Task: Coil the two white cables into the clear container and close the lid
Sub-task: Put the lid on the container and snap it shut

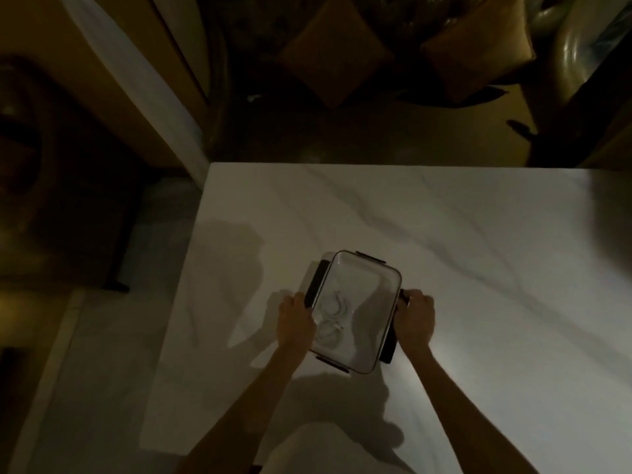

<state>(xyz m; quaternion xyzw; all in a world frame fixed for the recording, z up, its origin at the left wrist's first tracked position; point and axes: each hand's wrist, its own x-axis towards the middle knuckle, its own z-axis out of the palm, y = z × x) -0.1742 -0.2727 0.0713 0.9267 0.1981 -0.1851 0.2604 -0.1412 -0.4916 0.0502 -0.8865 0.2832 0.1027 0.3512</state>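
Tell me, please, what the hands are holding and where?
Both grip the clear container: left hand at its left side latch, right hand at its right side latch.

surface point(444, 234): white marble with grey veins, lying under dim light
cushions point(337, 53): two brownish squares, sitting beyond the surface's far edge
floor point(85, 354): pale, showing at the left

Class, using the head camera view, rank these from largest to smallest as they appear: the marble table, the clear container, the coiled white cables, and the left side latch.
1. marble table
2. clear container
3. coiled white cables
4. left side latch. Cables and latch look close in extent, so that order is unsure.
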